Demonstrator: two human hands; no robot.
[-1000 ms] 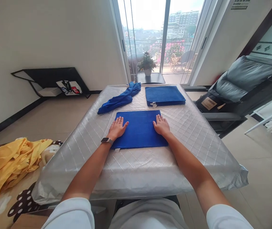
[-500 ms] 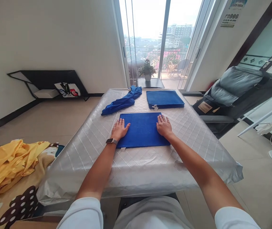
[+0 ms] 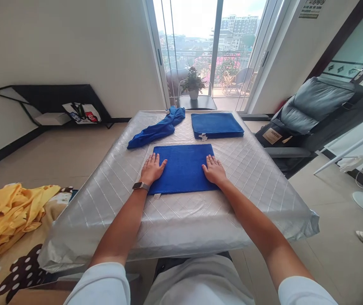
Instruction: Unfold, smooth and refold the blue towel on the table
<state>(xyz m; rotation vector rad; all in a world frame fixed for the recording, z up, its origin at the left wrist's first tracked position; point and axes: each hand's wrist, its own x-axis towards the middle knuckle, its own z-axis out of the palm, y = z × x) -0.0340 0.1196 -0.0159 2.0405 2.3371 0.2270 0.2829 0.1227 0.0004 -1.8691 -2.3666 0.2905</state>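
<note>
Blue cloth (image 3: 183, 169), laid out as a smooth, flat rectangle, lies near the middle of a table (image 3: 188, 220) covered in shiny silver material with a diamond pattern. A small white label (image 3: 157, 196) pokes out at its near edge, towards the left corner. Two bare hands rest on it, palms down. The left hand (image 3: 152, 168), with a watch (image 3: 141, 185) at the wrist, lies across the left edge, fingers spread slightly and thumb stretched inward. The right hand (image 3: 214, 169) mirrors it at the right edge. Both are open and grip nothing.

Beyond, on the left, lies a loosely bunched blue cloth (image 3: 157, 129); on the right is a neat blue stack (image 3: 216, 123).

Uneven pressure from the palms could skew the flat rectangle or ruck it into creases, since the cover looks slick and may let fabric slide. Pushed inward, the edges could buckle; pushed far forward, the cloth could bump the stack and knock its edges out of line.
</note>
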